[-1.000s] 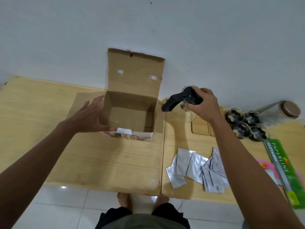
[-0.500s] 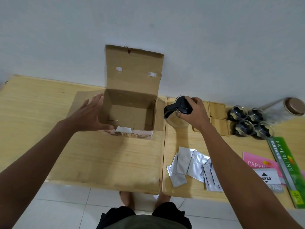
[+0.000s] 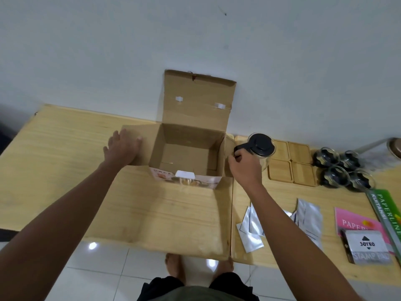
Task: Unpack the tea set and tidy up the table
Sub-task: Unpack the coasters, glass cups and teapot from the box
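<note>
An open cardboard box [image 3: 191, 135] stands on the wooden table [image 3: 65, 153], its lid flap upright against the wall; inside it looks empty. My left hand [image 3: 121, 148] lies flat, fingers spread, on the box's folded-out left flap. Right of the box a glass teapot [image 3: 261, 148] with a black lid and handle stands on the table. My right hand [image 3: 244, 170] is curled around the teapot's black handle. Several wooden coasters [image 3: 301, 170] lie beside the teapot, and several small glass cups [image 3: 338, 170] stand in a cluster further right.
Several silver sachets [image 3: 308, 216] lie near the table's front edge under my right forearm. A pink pad [image 3: 355, 222], a Joyko stamp pad box [image 3: 366, 248] and a green Paperline book [image 3: 386, 211] sit at the right. A glass jar [image 3: 392, 146] lies at far right.
My right hand lowered the teapot from the air onto the table beside the box and shifted from the lid to the handle. My left hand slid onto the left flap.
</note>
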